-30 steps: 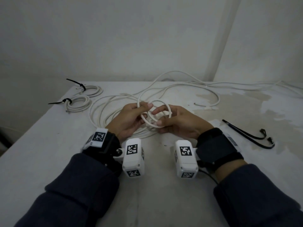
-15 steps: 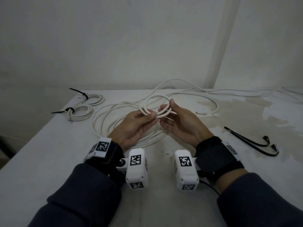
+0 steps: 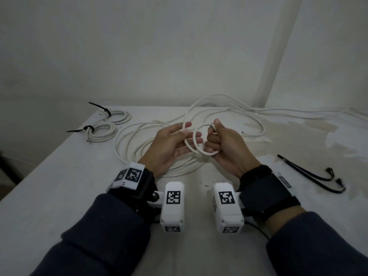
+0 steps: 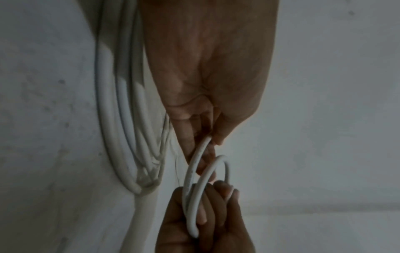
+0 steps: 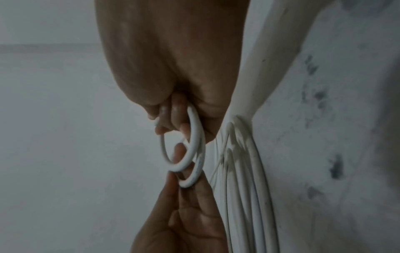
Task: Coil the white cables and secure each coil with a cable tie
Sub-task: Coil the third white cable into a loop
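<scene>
Head view: both hands raised over desk [image 3: 59, 196], palms facing each other, small coil of white cable [image 3: 196, 145] held between them. Right hand [image 3: 225, 144] clenched round right side of coil, fingers curled over the loops, thumb up on top. Left hand [image 3: 169, 144] pinching a cable strand near top between thumb and index, other fingers extended toward coil and reaching through it. Left wrist view: left hand [image 4: 207, 71] with one strand running out from between thumb and fingers, two loops of coil [image 4: 194, 188] passing into right hand [image 4: 207, 219] below. Right wrist view: right hand [image 5: 173, 59] wrapped on loops of coil [image 5: 194, 142], left hand [image 5: 181, 219] fingertips at coil's far edge. Loose cable [image 3: 139, 148] lying in wide loops on desk under and behind hands, more slack trailing toward back right corner. Two finished coils at back left of desk, well apart from hands: nearer coil [image 3: 101, 132] and farther coil [image 3: 119, 117], each bound with a black tie. Spare black cable ties [image 3: 310, 174] lying on desk right of right wrist. Wrist cameras with black-and-white markers strapped on both forearms.
</scene>
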Demonstrator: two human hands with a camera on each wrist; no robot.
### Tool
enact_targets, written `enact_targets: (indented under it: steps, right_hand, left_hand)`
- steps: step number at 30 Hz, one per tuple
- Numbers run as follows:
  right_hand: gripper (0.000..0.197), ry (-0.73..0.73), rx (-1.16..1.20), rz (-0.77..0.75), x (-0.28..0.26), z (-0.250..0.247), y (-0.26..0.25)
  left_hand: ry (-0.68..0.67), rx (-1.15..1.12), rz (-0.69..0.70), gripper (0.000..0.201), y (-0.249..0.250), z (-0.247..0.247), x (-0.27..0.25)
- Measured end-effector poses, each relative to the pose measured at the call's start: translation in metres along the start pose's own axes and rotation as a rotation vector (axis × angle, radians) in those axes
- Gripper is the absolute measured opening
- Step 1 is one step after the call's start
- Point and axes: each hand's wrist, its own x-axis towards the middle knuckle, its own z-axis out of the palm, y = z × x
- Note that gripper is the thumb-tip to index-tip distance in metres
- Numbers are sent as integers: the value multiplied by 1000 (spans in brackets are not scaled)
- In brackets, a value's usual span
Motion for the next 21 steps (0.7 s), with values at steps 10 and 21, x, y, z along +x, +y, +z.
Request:
enact_targets:
  steps: [10, 21]
  right_hand:
    - [30, -49, -233, -227, 14, 16, -25]
    - [32, -371, -131, -191, 38, 38, -80]
  left_hand:
    - [-89, 187, 122, 32, 22, 20, 8]
    - [-109, 336, 253, 32, 90, 32, 29]
